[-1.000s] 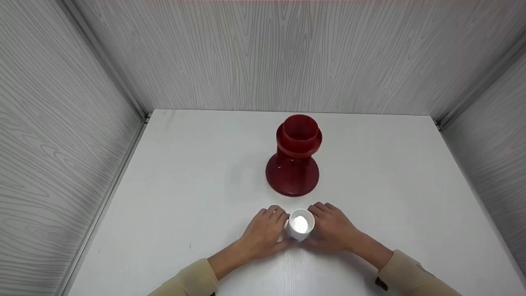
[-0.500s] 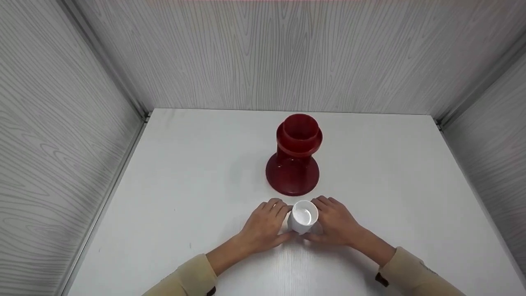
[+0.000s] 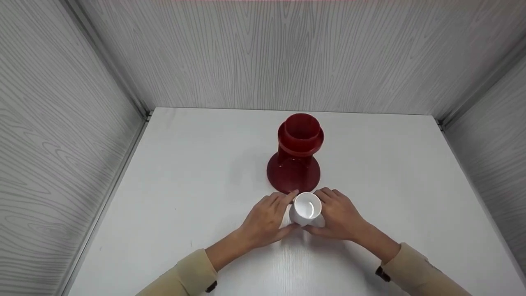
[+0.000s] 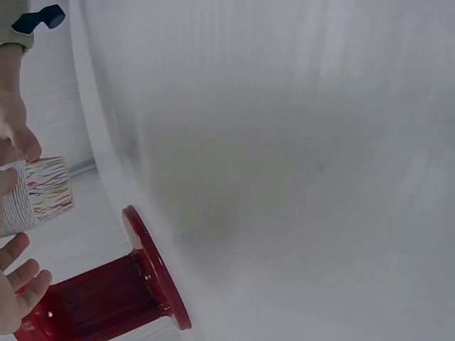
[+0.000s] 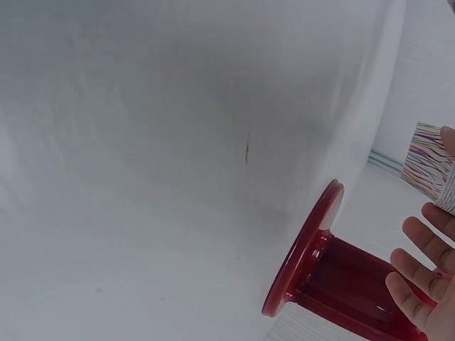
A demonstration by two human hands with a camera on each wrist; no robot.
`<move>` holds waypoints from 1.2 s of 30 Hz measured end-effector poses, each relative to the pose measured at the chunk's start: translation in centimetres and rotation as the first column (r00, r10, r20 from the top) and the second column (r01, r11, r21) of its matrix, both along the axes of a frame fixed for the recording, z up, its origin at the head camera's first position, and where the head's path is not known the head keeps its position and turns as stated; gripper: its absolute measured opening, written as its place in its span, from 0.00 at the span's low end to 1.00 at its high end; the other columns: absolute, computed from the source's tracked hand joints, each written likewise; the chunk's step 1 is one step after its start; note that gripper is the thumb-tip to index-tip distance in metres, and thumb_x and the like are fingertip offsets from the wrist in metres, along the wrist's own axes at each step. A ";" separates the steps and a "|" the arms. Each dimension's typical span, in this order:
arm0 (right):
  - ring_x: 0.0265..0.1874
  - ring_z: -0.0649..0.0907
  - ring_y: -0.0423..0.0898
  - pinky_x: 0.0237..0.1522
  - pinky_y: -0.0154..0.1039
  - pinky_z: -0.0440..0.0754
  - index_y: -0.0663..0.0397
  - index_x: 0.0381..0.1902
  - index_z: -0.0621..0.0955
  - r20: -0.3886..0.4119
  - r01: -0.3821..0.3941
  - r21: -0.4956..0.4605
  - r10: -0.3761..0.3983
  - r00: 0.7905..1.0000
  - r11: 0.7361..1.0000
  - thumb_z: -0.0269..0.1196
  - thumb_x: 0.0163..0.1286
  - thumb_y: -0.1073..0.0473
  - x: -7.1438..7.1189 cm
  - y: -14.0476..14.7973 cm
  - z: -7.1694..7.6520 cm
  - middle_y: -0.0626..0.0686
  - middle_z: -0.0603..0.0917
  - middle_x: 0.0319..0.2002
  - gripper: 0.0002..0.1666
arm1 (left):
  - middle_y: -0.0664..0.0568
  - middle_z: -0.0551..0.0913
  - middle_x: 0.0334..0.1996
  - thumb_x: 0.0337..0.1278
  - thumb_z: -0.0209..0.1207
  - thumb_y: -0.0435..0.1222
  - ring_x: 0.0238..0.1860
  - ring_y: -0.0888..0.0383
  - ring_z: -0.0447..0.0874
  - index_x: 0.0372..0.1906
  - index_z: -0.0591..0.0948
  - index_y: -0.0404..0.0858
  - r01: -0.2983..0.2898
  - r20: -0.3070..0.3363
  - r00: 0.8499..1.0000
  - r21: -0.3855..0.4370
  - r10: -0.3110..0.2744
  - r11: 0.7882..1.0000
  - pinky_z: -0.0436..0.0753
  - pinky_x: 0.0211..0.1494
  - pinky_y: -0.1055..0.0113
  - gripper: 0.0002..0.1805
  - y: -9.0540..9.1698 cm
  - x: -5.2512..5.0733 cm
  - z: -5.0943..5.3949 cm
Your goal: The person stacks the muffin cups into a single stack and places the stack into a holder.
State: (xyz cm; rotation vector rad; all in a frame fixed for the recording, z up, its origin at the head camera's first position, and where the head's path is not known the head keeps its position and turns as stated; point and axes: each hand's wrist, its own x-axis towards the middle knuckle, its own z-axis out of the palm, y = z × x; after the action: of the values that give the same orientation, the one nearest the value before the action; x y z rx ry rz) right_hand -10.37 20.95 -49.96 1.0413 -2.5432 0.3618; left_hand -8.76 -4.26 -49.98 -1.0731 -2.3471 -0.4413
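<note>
A stack of white paper cups (image 3: 307,207) with coloured wavy lines is held between both hands, its mouth facing up. The left hand (image 3: 265,220) holds it from the left, with thumb in front and index finger raised by the rim. On the other side the right hand (image 3: 337,216) grips it. Both wrist views show the stack off the table, the lines on its lowest cup (image 4: 50,188) and thumbs against it. Fingertips of the right hand (image 5: 426,263) look spread below the stack there. Just behind stands a dark red round-based holder (image 3: 294,172) with an open tube top.
The white table (image 3: 197,164) is bounded by grey wood-grain panels: a back wall (image 3: 254,57), a left wall (image 3: 57,164) and a right wall (image 3: 493,135). The red holder's base lies close to the fingertips.
Both hands and the cup stack have moved forward, toward the red holder, and slightly right. The left index finger has lifted to the rim. The holder has stayed in place.
</note>
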 end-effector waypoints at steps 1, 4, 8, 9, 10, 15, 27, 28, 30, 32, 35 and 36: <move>0.46 0.85 0.46 0.42 0.42 0.85 0.51 0.54 0.82 -0.001 0.002 -0.001 -0.002 1.000 1.000 0.82 0.45 0.34 -0.1 0.0 0.1 0.48 0.87 0.44 0.43 | 0.53 0.86 0.50 0.55 0.75 0.53 0.53 0.58 0.83 0.75 0.67 0.34 0.002 -0.002 1.000 0.004 -0.002 1.000 0.84 0.51 0.70 0.49 0.0 -0.1 0.1; 0.46 0.85 0.46 0.43 0.43 0.85 0.51 0.54 0.82 -0.003 0.005 0.003 -0.005 1.000 1.000 0.82 0.46 0.34 -0.3 0.0 0.5 0.48 0.87 0.44 0.43 | 0.53 0.85 0.49 0.56 0.75 0.54 0.51 0.58 0.83 0.75 0.68 0.35 0.001 -0.011 1.000 0.001 -0.001 1.000 0.84 0.50 0.70 0.48 0.0 -0.2 0.5; 0.46 0.85 0.46 0.44 0.43 0.86 0.51 0.55 0.82 -0.012 0.008 0.014 -0.008 1.000 1.000 0.82 0.46 0.35 -0.4 0.0 1.0 0.48 0.87 0.46 0.44 | 0.53 0.85 0.48 0.57 0.74 0.54 0.50 0.59 0.82 0.73 0.70 0.35 -0.006 -0.029 1.000 -0.019 0.005 1.000 0.85 0.49 0.69 0.46 0.0 -0.4 0.9; 0.46 0.85 0.46 0.44 0.43 0.86 0.51 0.55 0.82 -0.019 0.007 0.014 -0.007 1.000 1.000 0.82 0.46 0.35 -0.5 0.0 1.1 0.48 0.87 0.46 0.43 | 0.53 0.85 0.48 0.57 0.73 0.55 0.50 0.59 0.82 0.73 0.70 0.35 -0.009 -0.032 0.999 -0.024 0.009 1.000 0.85 0.50 0.69 0.46 0.0 -0.4 1.0; 0.47 0.85 0.46 0.44 0.43 0.86 0.51 0.55 0.82 -0.022 0.008 0.015 -0.008 1.000 1.000 0.82 0.46 0.35 -0.5 0.0 1.2 0.48 0.87 0.46 0.43 | 0.53 0.85 0.48 0.57 0.73 0.55 0.51 0.58 0.82 0.72 0.71 0.35 -0.012 -0.036 0.999 -0.025 0.011 1.000 0.85 0.50 0.69 0.45 0.0 -0.5 1.1; 0.46 0.85 0.46 0.43 0.43 0.85 0.50 0.54 0.82 -0.042 0.015 0.016 -0.015 0.999 1.000 0.81 0.46 0.35 -0.7 0.0 1.9 0.47 0.87 0.46 0.42 | 0.53 0.86 0.47 0.56 0.73 0.57 0.51 0.58 0.83 0.69 0.74 0.36 -0.017 -0.060 0.998 0.000 0.017 1.000 0.85 0.52 0.67 0.43 0.2 -0.7 1.8; 0.46 0.84 0.47 0.42 0.43 0.84 0.48 0.53 0.83 -0.088 0.032 0.015 -0.030 0.996 0.999 0.82 0.43 0.37 -1.1 0.0 3.6 0.47 0.86 0.45 0.41 | 0.52 0.87 0.49 0.56 0.74 0.56 0.51 0.57 0.83 0.67 0.75 0.36 -0.006 -0.098 0.995 0.016 0.008 1.000 0.85 0.52 0.67 0.41 0.4 -1.4 3.2; 0.46 0.84 0.47 0.42 0.43 0.85 0.48 0.53 0.83 -0.093 0.033 0.016 -0.031 0.995 0.999 0.82 0.43 0.37 -1.2 0.0 3.7 0.47 0.86 0.45 0.41 | 0.53 0.87 0.49 0.56 0.74 0.56 0.51 0.57 0.83 0.67 0.75 0.36 -0.004 -0.097 0.995 0.019 0.005 1.000 0.85 0.51 0.67 0.41 0.4 -1.5 3.4; 0.46 0.85 0.48 0.42 0.44 0.85 0.49 0.53 0.83 -0.107 0.033 0.016 -0.032 0.994 0.999 0.82 0.43 0.37 -1.3 0.0 4.0 0.48 0.87 0.45 0.41 | 0.53 0.86 0.48 0.55 0.74 0.55 0.51 0.57 0.83 0.67 0.75 0.36 0.001 -0.096 0.995 0.025 0.002 1.000 0.85 0.51 0.67 0.41 0.4 -1.7 3.6; 0.45 0.85 0.48 0.42 0.44 0.85 0.49 0.53 0.83 -0.123 0.032 0.017 -0.029 0.992 0.999 0.82 0.43 0.37 -1.5 0.1 4.2 0.49 0.87 0.45 0.41 | 0.53 0.86 0.47 0.55 0.74 0.55 0.51 0.57 0.83 0.67 0.75 0.36 0.006 -0.095 0.995 0.029 -0.003 1.000 0.85 0.52 0.67 0.41 0.3 -1.9 3.8; 0.45 0.86 0.49 0.42 0.45 0.86 0.50 0.53 0.83 -0.146 0.025 0.017 -0.023 0.989 1.000 0.82 0.43 0.37 -1.9 0.1 4.7 0.49 0.87 0.44 0.42 | 0.52 0.86 0.48 0.56 0.74 0.55 0.51 0.57 0.82 0.67 0.74 0.36 0.015 -0.105 0.994 0.032 -0.012 0.999 0.85 0.53 0.66 0.41 0.3 -2.3 4.3; 0.45 0.86 0.49 0.42 0.45 0.86 0.50 0.53 0.83 -0.152 0.023 0.017 -0.020 0.988 1.000 0.82 0.43 0.37 -2.0 0.1 4.8 0.49 0.87 0.44 0.42 | 0.52 0.86 0.49 0.56 0.74 0.55 0.51 0.56 0.82 0.67 0.74 0.36 0.018 -0.109 0.994 0.030 -0.014 0.999 0.85 0.54 0.66 0.41 0.3 -2.4 4.4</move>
State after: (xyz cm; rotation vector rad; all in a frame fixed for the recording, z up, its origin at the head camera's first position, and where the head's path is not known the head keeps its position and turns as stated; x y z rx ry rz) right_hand -12.35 21.05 -45.16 1.0070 -2.4246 0.2437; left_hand -11.14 -3.95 -45.56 -1.0749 -2.2307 -0.4128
